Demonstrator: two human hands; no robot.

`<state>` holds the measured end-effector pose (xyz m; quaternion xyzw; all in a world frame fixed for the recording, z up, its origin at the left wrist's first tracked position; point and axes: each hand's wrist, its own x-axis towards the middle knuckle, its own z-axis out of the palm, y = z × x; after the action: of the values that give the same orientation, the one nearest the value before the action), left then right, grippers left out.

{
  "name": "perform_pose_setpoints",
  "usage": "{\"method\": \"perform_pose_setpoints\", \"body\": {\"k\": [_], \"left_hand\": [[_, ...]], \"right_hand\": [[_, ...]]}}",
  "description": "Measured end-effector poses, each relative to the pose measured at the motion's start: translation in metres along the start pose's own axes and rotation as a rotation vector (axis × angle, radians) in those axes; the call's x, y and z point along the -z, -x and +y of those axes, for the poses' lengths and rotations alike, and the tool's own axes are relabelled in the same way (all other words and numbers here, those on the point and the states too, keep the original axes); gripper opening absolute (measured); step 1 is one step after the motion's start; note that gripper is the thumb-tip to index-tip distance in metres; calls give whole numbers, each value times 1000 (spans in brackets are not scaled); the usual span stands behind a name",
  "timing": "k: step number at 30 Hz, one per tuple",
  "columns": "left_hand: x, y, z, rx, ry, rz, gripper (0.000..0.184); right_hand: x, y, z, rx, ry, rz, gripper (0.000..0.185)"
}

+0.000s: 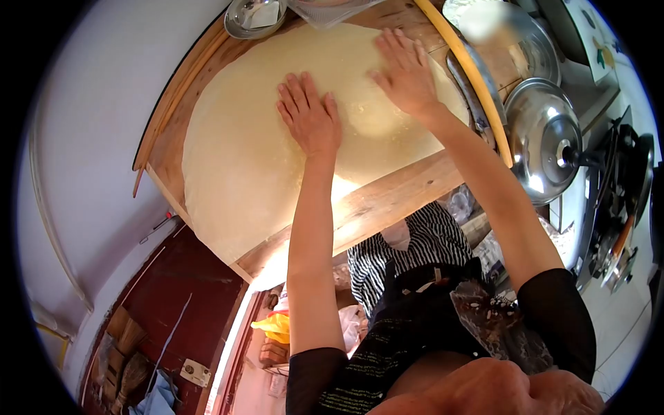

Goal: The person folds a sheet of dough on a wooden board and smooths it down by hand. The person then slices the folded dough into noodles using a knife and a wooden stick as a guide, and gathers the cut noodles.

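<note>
Roughly from above, by the head view: large, thin, pale-yellow sheet of dough (235,152) across a broad light-brown wooden board (398,192), covering most of it and reaching nearly to the front-left corner. Spread that wide probably to lie flat and unfolded, with a strip of wood showing along the near edge. Bare left hand (310,117) palm down near the middle of the sheet, fingers extended and slightly parted, thumb off to the side, nothing gripped. Bare right hand (407,77) toward the far right part of the same sheet, likewise flat and wide, holding nothing; blurred at the fingertips, so cannot tell how firmly pressed. Laid open rather than curled, likely to share out the contact and spare thin dough from tearing. Between and just below, a paler patch, perhaps powder, perhaps only light; cannot tell. Along the right side, long yellow wooden rod (477,69), curved-looking, maybe by the lens, with a dark blade-like tool (465,88) just beside; presumably kept at the margin for reach. At the far edge, shallow shiny steel bowl (242,29) and clear plastic tray (339,14), seemingly set there out of the sheet's way. Right of the board, domed steel lid with black knob (532,124), near a black stove (609,183).
</note>
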<state>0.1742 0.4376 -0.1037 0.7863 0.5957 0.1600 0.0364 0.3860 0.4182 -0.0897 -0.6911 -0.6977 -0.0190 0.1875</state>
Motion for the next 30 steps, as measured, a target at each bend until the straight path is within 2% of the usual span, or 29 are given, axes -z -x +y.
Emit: {"method": "perform_pose_setpoints", "body": {"k": [4, 6, 8, 9, 10, 13, 16, 17, 19, 20, 22, 24, 25, 28, 30], "left_hand": [[4, 13, 27, -146, 8, -126, 61], [6, 41, 43, -325, 127, -206, 64], [14, 72, 31, -352, 148, -256, 66], [21, 82, 16, -339, 138, -276, 66], [25, 91, -1, -332, 126, -273, 66], [42, 113, -58, -93, -12, -251, 68], [55, 125, -86, 39, 10, -205, 70], [65, 128, -92, 87, -20, -188, 68], [68, 131, -95, 131, -45, -171, 66], [66, 130, -87, 102, 20, -192, 63], [63, 121, -64, 63, 92, -208, 60], [67, 120, -53, 110, 337, -54, 56], [72, 126, -63, 146, 288, -28, 54], [82, 151, -105, 138, 170, -117, 52], [83, 159, -119, 124, 164, -102, 52]], "right_hand": [[11, 41, 7, -64, -69, -1, 61], [20, 72, -6, -116, -34, -131, 60], [19, 93, -38, -5, -85, -249, 61], [19, 101, -54, 50, -40, -346, 63], [23, 108, -61, 59, -50, -342, 63], [35, 108, -77, 188, -123, -500, 67], [33, 93, -49, 98, -80, -347, 69], [23, 69, -67, 133, -103, -336, 69], [-4, 27, -110, -52, 33, -221, 69], [-16, 25, -113, -26, 23, -166, 69], [-28, 12, -151, 200, -74, -269, 69], [-27, 19, -163, 309, -114, -259, 73], [-36, 39, -179, 429, -159, -268, 71], [-42, 10, -217, 488, -35, -364, 67], [-62, -2, -228, 487, 7, -384, 64]]}}
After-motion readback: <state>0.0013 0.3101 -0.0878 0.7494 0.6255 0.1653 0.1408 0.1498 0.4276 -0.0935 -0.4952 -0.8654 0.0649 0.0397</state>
